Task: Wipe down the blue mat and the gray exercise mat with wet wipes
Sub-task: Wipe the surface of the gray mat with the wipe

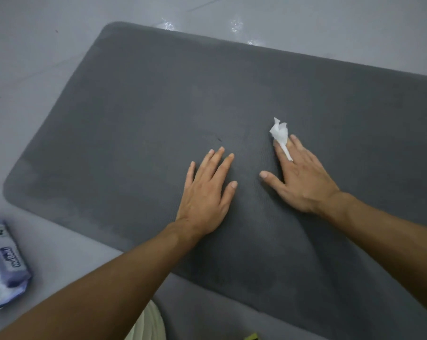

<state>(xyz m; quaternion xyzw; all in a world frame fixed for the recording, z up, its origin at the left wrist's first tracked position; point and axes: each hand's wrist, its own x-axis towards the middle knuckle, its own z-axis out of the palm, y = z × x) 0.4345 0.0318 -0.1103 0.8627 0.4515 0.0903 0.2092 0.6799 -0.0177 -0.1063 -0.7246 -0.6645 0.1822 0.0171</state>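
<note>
The gray exercise mat [158, 106] lies flat on the pale floor [35, 45], and both hands rest on it side by side. The left hand [205, 192] is spread flat, palm down, holding nothing. The right hand [303, 182] is also nearly flat, but its grip pinches a crumpled white wet wipe [280, 136] between two fingers; most of the wipe bunches up just beyond the fingertips rather than lying under the palm.

The step in hand looks like wiping the gray mat. To do it well, the wipe should probably be opened out and pressed under the flat of the fingers, so more of it meets the surface. Long overlapping strokes away from the grip toward the far edge would cover the mat evenly, while the left hand pins it against sliding.

A pack of wet wipes [4, 263] sits on the floor, well to the left of the left hand. No blue mat is in view.
</note>
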